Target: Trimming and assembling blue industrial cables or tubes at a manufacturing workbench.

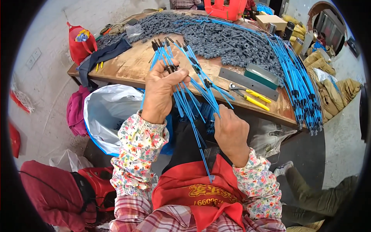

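My left hand [163,87] is closed on a bunch of thin blue rods [187,109] with black fittings, thumb pressed across them. Their black-tipped ends fan out above the fingers, and a few rods hang down toward my red apron [174,185]. Lower and to the right, my right hand [232,133] is wrapped round the bottom of a second bunch of blue rods [203,82], which slants up and to the left. The two bunches partly cross between my hands. Beyond my right hand, yellow-handled pliers [257,99] lie on the wooden table [127,63].
Grey plastic fittings [239,44] are heaped over the table's far side. A green box [262,75] rests on a flat metal strip. More blue rods [293,85] overhang the right edge. An open white-lined bag [106,112] stands left below the table; a red bag [79,46] sits at its left end.
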`<control>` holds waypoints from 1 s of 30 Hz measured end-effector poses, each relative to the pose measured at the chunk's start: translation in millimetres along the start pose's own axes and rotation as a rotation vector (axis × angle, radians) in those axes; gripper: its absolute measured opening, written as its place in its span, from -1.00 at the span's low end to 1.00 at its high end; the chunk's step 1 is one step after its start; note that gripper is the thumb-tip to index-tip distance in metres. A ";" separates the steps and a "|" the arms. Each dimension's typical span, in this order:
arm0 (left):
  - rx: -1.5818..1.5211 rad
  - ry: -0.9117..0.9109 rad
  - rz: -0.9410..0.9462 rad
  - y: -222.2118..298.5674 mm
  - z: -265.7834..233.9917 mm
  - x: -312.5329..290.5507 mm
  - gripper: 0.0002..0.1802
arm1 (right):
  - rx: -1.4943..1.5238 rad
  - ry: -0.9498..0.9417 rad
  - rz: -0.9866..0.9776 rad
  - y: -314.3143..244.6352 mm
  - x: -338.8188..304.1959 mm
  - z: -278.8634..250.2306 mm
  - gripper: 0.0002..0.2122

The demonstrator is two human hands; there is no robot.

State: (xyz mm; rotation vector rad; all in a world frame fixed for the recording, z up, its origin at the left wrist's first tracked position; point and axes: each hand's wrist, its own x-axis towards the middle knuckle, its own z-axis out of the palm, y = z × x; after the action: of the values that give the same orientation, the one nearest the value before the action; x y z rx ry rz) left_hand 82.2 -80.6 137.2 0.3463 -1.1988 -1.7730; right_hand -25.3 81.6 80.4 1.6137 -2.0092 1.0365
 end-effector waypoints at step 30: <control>0.050 0.057 0.020 -9.3 -29.0 10.1 -0.76 | 0.875 -0.040 0.408 59.3 19.8 -29.0 -0.74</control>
State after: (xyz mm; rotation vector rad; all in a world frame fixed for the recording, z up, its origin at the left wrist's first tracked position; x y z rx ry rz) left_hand 91.1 -104.7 118.0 0.4098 -1.2038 -1.7077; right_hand -91.6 93.9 94.4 1.5848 -2.0829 2.2854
